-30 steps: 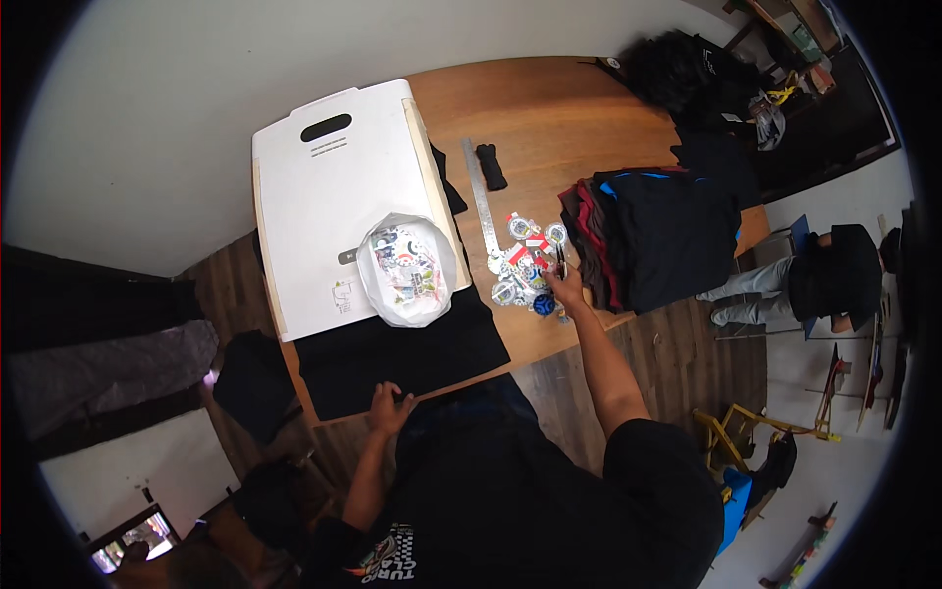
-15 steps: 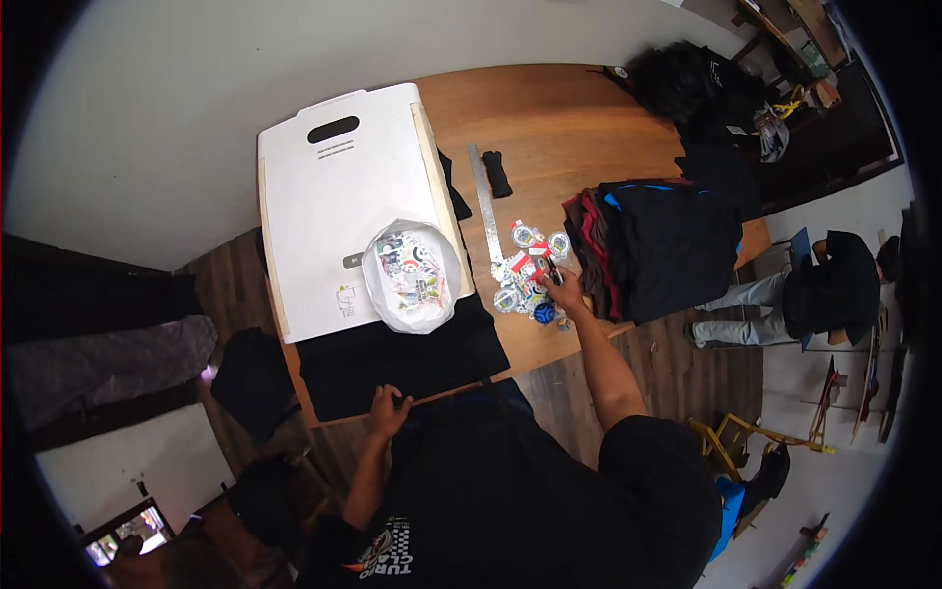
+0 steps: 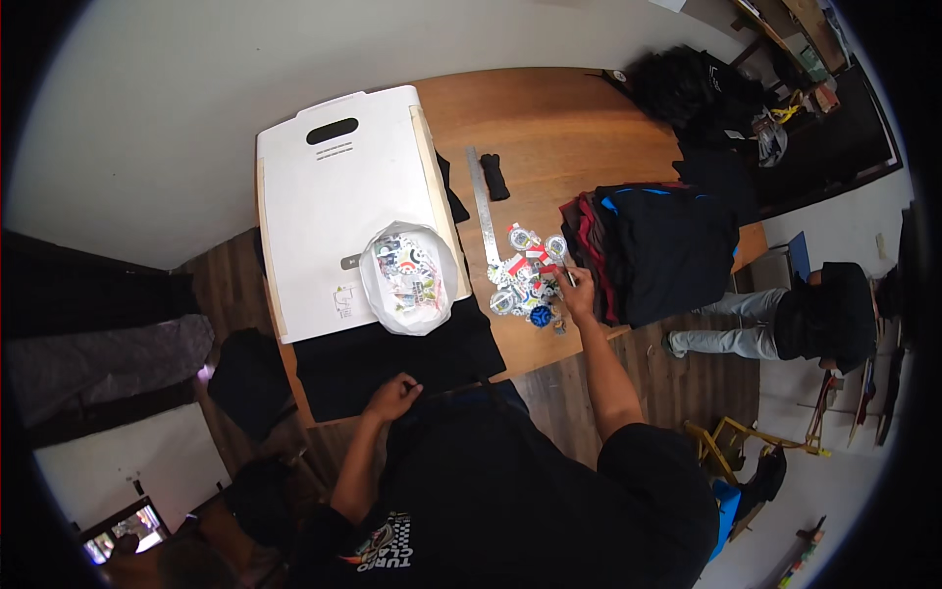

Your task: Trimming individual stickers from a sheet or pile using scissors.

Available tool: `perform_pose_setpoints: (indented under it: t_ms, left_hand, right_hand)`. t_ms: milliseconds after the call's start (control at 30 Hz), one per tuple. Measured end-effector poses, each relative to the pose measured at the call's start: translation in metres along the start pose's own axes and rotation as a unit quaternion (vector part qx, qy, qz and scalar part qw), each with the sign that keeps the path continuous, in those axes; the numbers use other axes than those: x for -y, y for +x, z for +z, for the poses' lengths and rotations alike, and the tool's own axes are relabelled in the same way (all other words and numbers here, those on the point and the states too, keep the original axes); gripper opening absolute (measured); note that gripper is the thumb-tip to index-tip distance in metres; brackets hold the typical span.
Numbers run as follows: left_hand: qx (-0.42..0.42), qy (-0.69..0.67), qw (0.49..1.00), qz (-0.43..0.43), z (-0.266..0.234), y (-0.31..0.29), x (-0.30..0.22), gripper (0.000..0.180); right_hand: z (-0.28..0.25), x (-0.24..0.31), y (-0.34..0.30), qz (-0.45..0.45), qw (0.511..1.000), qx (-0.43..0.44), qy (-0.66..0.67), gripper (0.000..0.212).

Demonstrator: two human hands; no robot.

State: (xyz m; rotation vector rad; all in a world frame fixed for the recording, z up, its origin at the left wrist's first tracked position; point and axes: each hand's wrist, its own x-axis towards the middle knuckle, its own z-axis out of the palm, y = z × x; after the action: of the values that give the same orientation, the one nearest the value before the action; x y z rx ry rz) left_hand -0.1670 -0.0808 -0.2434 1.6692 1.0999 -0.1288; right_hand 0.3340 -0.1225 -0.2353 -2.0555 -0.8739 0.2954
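Observation:
My right hand [image 3: 579, 293] reaches over a loose heap of cut-out stickers or labels [image 3: 525, 285], mostly white with red, green and blue prints. Its fingers are closed on a small slim tool [image 3: 570, 278], too small to name exactly. My left hand [image 3: 394, 398] is curled at the table's front edge, beside a folded black cloth [image 3: 392, 368]; nothing shows in its fingers. A white plastic bag [image 3: 371, 285], its mouth spread and full of similar printed pieces, rests on the lower right corner of a large white machine or case [image 3: 339, 206].
A steel ruler [image 3: 481, 201] and a rolled black cloth [image 3: 494, 177] lie beyond the heap on the wooden table [image 3: 549, 118]. A stack of folded dark garments [image 3: 667, 255] stands to its right. Another person [image 3: 819, 314] is at the far right.
My right hand has drawn back slightly to the right, and the tool in it is turned differently. My left hand has shifted a little right and its fingers have curled closer together.

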Motion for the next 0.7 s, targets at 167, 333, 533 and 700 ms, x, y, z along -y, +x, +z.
perform_pose_setpoints:
  t_ms: [167,333,533,700]
  left_hand:
    - [0.062,-0.05,0.994,0.077,-0.016,0.024,-0.12,0.027]
    - [-0.01,-0.298,0.934,0.199,0.012,0.061,-0.213,0.028]
    - [-0.088,-0.474,0.857,0.18,0.028,0.107,-0.277,0.028]
    - [-0.106,-0.462,0.862,0.177,0.023,0.105,-0.28,0.02]
  right_hand:
    - [-0.007,0.003,0.001,0.058,0.994,-0.018,0.093,0.025]
    - [-0.031,0.123,-0.014,0.205,0.952,0.069,0.215,0.019]
    - [-0.021,0.146,-0.037,0.098,0.953,0.136,0.253,0.015]
    - [-0.016,0.145,-0.034,0.069,0.95,0.159,0.259,0.019]
